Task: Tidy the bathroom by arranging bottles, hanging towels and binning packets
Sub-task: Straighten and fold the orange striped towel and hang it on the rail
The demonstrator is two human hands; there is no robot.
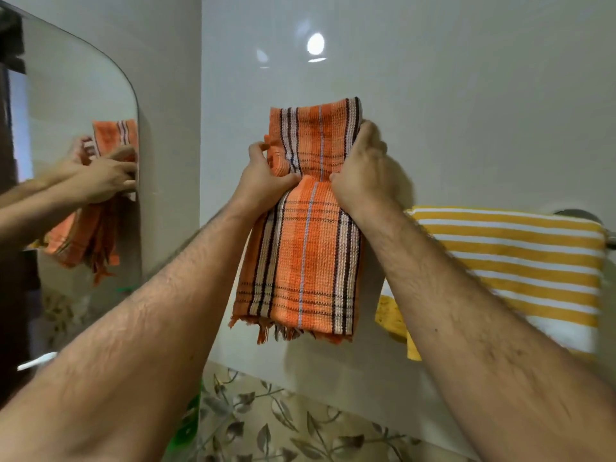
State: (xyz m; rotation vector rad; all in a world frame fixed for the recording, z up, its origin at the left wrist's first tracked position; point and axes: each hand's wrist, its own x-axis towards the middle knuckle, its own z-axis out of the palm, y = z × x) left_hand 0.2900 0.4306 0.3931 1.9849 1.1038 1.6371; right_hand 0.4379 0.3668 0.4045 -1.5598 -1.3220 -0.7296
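I am looking down along two bare forearms reaching toward a pale tiled wall (433, 111). Both hands are holding a folded orange checked towel (305, 248) up against that wall. My left hand (266, 176) is gripping the towel's left edge, thumb pressing across the front and fingers curling behind. My right hand (363, 168) is closing over the right edge, fingers wrapping round the back, thumb meeting the cloth near the middle. So each grip is holding the towel, pinching it in at one narrow waist.

Above that waist, a shorter part of the towel is standing up against the wall; below it, the longer part is hanging straight down, ending in a fringed hem. I judge the hands are bunching the cloth there to feed or settle it over a rail, but I cannot tell whether a rail lies behind it; the towel is hiding that spot.

Just to the right, a yellow and white striped towel (520, 258) is already draping over a metal rail (611, 240), whose end is showing at the far right edge. That suggests the orange towel is heading for the same rail, beside it.

On the left, a mirror (76, 95) is reflecting the hands and towel. Below, a strip of leaf-patterned tiles (283, 425) is running along the wall.
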